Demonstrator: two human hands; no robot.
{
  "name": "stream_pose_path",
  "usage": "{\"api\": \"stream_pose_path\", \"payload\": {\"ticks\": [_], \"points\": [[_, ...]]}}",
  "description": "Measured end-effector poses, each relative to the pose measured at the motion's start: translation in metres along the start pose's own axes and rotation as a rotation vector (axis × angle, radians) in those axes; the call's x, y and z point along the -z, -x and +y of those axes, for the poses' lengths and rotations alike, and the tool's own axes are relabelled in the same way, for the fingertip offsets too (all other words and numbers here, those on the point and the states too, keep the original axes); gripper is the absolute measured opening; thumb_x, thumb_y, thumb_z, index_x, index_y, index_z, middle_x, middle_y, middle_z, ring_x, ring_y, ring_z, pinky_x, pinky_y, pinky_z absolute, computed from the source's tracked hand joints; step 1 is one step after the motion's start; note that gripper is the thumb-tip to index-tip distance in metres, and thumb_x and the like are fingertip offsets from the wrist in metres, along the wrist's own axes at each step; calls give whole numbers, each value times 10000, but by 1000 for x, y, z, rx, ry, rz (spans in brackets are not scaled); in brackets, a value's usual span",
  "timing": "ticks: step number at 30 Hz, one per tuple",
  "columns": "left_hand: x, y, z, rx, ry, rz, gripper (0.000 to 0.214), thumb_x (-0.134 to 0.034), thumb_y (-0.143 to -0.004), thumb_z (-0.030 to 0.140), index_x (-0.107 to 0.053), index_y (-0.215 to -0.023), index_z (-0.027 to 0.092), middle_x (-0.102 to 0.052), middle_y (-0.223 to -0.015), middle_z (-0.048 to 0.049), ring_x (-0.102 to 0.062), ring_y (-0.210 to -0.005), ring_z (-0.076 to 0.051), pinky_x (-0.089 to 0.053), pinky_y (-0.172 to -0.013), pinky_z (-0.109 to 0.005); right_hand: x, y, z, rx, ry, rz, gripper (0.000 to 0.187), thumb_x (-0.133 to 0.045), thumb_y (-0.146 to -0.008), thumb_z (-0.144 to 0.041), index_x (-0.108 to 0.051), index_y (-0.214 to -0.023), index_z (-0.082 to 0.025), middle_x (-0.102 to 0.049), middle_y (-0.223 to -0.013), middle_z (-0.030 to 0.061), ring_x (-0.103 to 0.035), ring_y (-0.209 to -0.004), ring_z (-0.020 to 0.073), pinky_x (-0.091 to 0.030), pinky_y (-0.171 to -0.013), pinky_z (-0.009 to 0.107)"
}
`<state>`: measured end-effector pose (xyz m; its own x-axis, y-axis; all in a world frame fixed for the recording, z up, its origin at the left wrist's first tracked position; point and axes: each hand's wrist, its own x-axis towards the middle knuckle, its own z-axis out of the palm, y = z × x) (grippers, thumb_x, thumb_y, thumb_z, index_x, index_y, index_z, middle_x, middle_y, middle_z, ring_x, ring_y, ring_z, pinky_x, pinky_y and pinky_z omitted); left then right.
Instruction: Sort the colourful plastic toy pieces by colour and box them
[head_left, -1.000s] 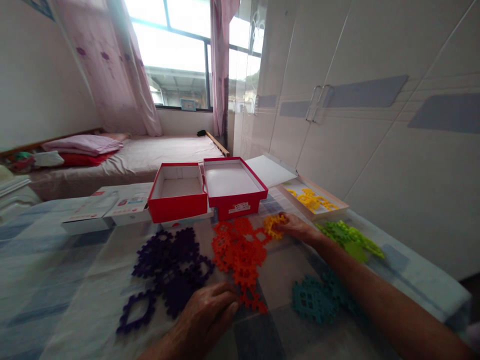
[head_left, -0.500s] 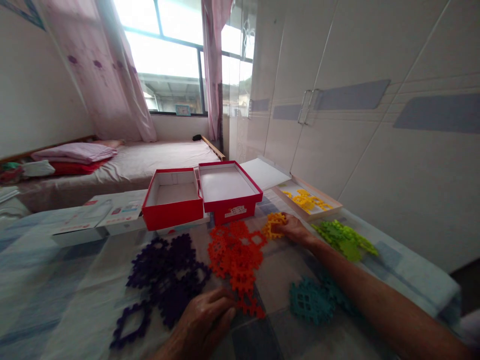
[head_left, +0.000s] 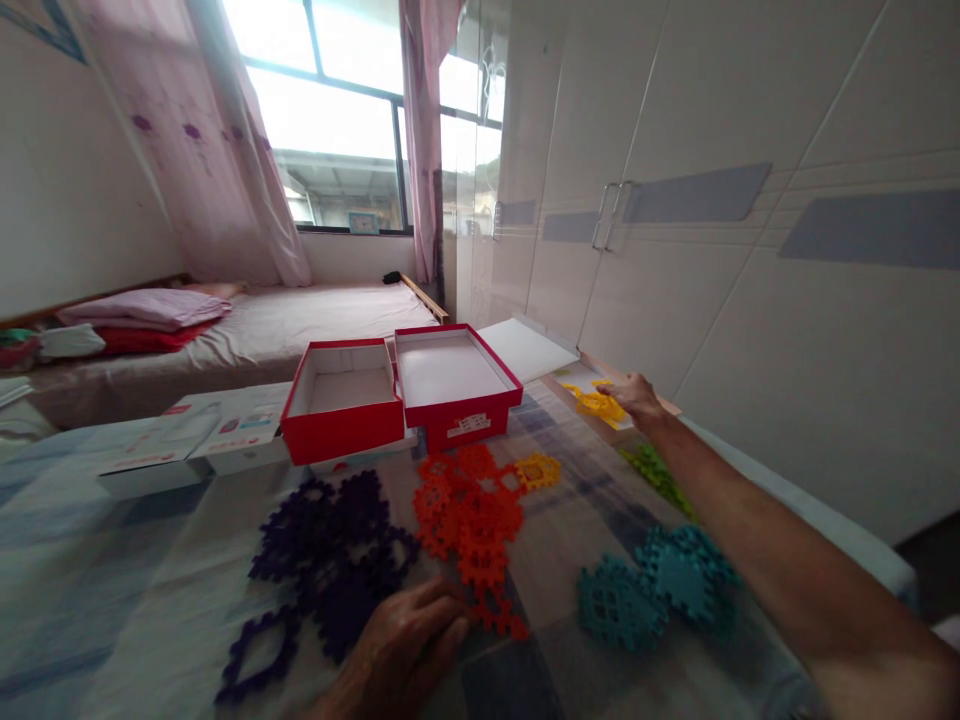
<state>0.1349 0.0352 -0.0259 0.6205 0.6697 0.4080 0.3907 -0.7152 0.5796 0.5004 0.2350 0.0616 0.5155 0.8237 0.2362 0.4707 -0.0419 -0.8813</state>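
Two red boxes (head_left: pixel 341 415), one orange cluster (head_left: pixel 472 515). The right hand (head_left: pixel 636 396) touched yellow pieces (head_left: pixel 592 403) in the tray (head_left: pixel 589 422), grip unclear. The left hand (head_left: pixel 405 645) lay open against the cluster.

With left hand (head_left: pixel 405 650) resting palm-down, right hand (head_left: pixel 636 395) reaches forward.

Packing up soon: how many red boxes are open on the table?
2: left red box and right red box, side by side behind the orange pieces; none appears hidden.
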Motion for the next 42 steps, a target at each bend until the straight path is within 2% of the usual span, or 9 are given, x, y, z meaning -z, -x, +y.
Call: {"api": "stream_pose_path", "payload": {"ticks": [3, 8, 10, 20, 30, 32, 35, 39, 42], "points": [[-1, 0, 1, 16, 10, -1, 266, -361, -927, 208, -593, -799, 177, -616, -776, -43, -599, -708, -112, -453, -661, -181, -5, 20, 3, 115, 193, -73, 479, -695, -634, -242, -594, -1085, -117, -593, -1143, 180, -559, -1075, 253, -449, -912, 361], [-4, 3, -1, 84, 20, -17, 277, -356, -936, 231, -602, -817, 181, -610, -784, -40, -593, -705, -110, -448, -682, -194, -31, 79, 14, 486, 419, -795, 577, -679, -669, -347, -571, -1211, -181, -552, -1259, 115, -523, -1130, 257, -413, -966, 391], [-4, 3, -2, 72, 15, -22, 278, -351, -936, 230, -595, -813, 178, -608, -787, -42, -592, -711, -113, -447, -679, -196, -40, 96, 17, 543, 556, -887, 666, -685, -659, -370, -519, -1279, -193, -486, -1325, 131, -457, -1195, 306, -371, -994, 453], [-1, 1, 3, 88, 8, -38, 301, -353, -935, 239, -610, -795, 169, -619, -773, -48, -596, -703, -117, -457, -674, -198, -31, 109, 17, 587, 519, -702, 506, -664, -658, -267, -597, -1146, -151, -519, -1128, 125, -544, -985, 213, -445, -884, 324], [2, -1, 7, 90, 3, -23, 312, -358, -931, 227, -608, -756, 163, -612, -755, -50, -588, -688, -114, -456, -666, -191, 5, 30, 0, 346, 638, -3, 596, -661, -692, -392, -522, -1209, -130, -493, -1197, 161, -495, -1093, 282, -396, -949, 406], [2, -1, 7, 86, 11, -18, 307, -364, -930, 227, -612, -761, 163, -615, -756, -50, -591, -693, -116, -456, -669, -193, 0, 40, -6, 422, 612, -2, 482, -586, -760, -358, -538, -1182, -129, -498, -1172, 157, -533, -1036, 262, -426, -915, 388], [2, -2, 8, 71, 25, 0, 306, -366, -929, 224, -612, -757, 166, -618, -749, -47, -589, -683, -111, -454, -660, -187, -16, 76, -20, 719, 482, -91, 362, -483, -825, -278, -542, -1163, -163, -528, -1113, 118, -554, -993, 231, -450, -892, 370], [3, -3, 9, 77, 11, 8, 318, -362, -930, 233, -609, -743, 164, -613, -738, -48, -586, -671, -110, -455, -646, -185, -43, 120, -49, 1109, 539, -228, 428, -483, -827, -193, -481, -1255, -193, -510, -1237, 108, -442, -1162, 265, -384, -979, 425], [4, -3, 10, 83, -2, -9, 334, -348, -935, 240, -607, -741, 160, -609, -737, -49, -584, -673, -111, -456, -651, -189, -64, 128, -67, 1228, 669, -265, 425, -415, -857, -127, -458, -1278, -163, -493, -1289, 119, -404, -1201, 261, -370, -983, 410]]}}
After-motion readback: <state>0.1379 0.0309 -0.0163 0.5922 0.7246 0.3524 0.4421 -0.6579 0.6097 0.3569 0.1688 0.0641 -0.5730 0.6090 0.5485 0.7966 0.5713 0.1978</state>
